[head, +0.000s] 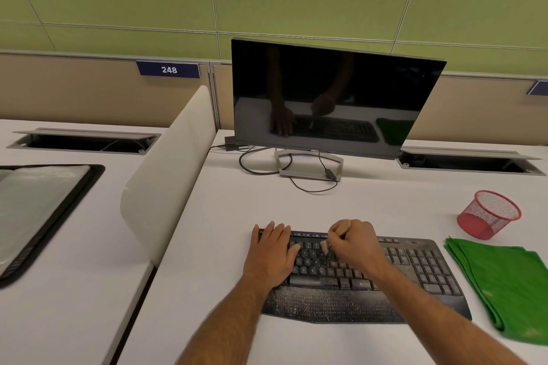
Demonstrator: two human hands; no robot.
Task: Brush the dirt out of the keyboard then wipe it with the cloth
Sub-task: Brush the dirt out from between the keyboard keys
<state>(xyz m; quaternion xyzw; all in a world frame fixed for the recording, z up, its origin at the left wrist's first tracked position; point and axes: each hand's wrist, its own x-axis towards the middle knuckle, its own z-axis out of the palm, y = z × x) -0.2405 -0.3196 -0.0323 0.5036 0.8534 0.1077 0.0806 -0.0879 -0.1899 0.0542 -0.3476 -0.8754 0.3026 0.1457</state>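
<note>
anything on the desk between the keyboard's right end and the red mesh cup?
Head view: only the far corner of the green cloth reaches toward that gap; between keyboard and red mesh cup the rest is bare white desk.

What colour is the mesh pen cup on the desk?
Red; the wire-mesh pen cup shows best in the head view.

A black flat-screen monitor [332, 98], switched off, stands on a grey open-frame metal stand [310, 167] at the back of the white desk [225, 231], with thin black cables [261, 161] looped around the stand. A red wire-mesh pen cup [489, 213] sits near the desk's right edge. A white curved divider panel [169, 163] separates the neighbouring desk, where a black-rimmed tray [44, 216] lies. A blue sign reading 248 [168, 69] hangs on the beige partition.
</note>
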